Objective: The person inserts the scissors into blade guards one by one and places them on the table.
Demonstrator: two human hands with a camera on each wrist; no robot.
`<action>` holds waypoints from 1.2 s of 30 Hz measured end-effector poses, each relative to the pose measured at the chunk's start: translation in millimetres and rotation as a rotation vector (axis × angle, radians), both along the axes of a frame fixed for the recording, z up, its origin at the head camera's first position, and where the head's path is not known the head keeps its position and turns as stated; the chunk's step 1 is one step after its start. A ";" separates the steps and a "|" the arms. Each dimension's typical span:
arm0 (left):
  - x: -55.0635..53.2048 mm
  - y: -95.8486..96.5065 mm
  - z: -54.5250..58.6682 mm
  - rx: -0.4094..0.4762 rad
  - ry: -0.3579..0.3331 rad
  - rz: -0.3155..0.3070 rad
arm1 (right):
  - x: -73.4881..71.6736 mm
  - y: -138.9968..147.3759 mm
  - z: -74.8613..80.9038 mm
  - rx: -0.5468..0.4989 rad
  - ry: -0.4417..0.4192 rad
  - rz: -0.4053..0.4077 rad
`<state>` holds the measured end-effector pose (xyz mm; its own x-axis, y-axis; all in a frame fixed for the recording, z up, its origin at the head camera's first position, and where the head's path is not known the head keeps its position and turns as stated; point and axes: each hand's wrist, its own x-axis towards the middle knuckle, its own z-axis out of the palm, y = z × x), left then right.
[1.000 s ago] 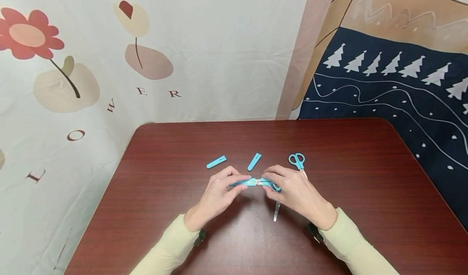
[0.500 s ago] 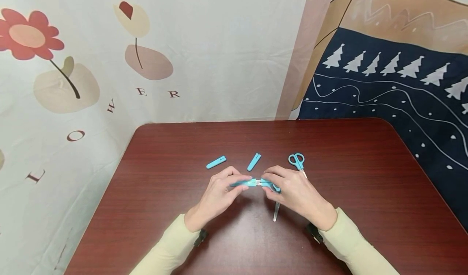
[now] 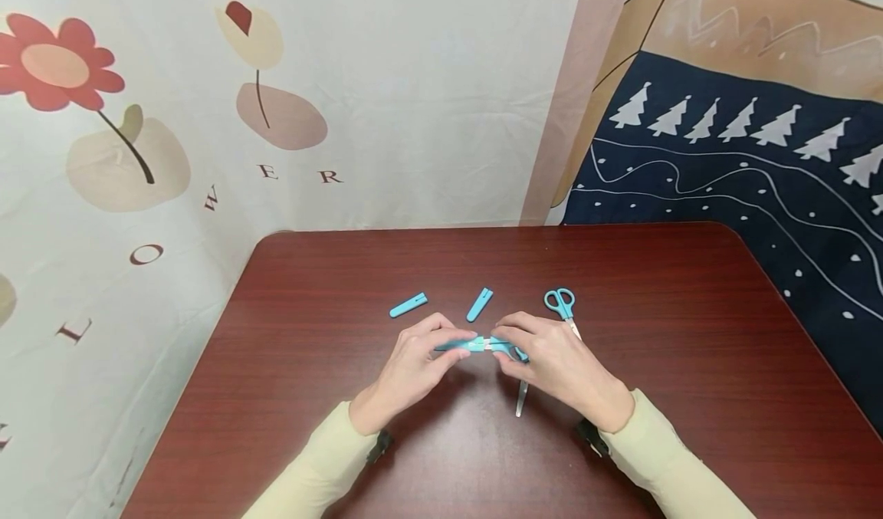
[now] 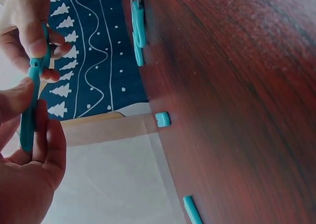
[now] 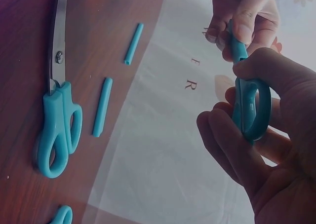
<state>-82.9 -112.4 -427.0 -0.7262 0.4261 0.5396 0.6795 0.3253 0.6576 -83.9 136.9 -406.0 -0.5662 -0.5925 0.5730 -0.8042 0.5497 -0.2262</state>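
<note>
My left hand point(image 3: 417, 354) pinches a light-blue blade cover point(image 4: 28, 118) between thumb and fingers. The cover sits over the blades of a pair of scissors point(image 5: 256, 108). Their blue handles are gripped by my right hand point(image 3: 555, 354). A short bit of metal shows between cover and handles in the head view. Both hands are raised above the table, the scissors level between them. Under my right hand lie the blades of a second pair of scissors point(image 3: 521, 400), its handles hidden in the head view. A third pair of blue-handled scissors point(image 3: 560, 304) lies just beyond that hand.
Two loose blue blade covers lie beyond my hands: a left cover point(image 3: 408, 305) and a right cover point(image 3: 479, 305). The dark red-brown table point(image 3: 331, 274) ends at a printed cloth backdrop point(image 3: 414, 120).
The strip of metal between cover and handles has become slightly narrower, as the handles have shifted a little toward the cover. Both hands otherwise hold nearly the same position.
</note>
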 end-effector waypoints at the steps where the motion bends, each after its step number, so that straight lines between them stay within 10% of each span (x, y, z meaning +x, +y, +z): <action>1: -0.1 0.0 0.1 0.001 -0.002 -0.001 | -0.1 0.0 0.0 0.000 -0.001 0.000; 36: 0.0 3.3 -2.8 0.017 0.018 -0.011 | -0.7 -2.1 -4.8 -0.032 0.045 0.014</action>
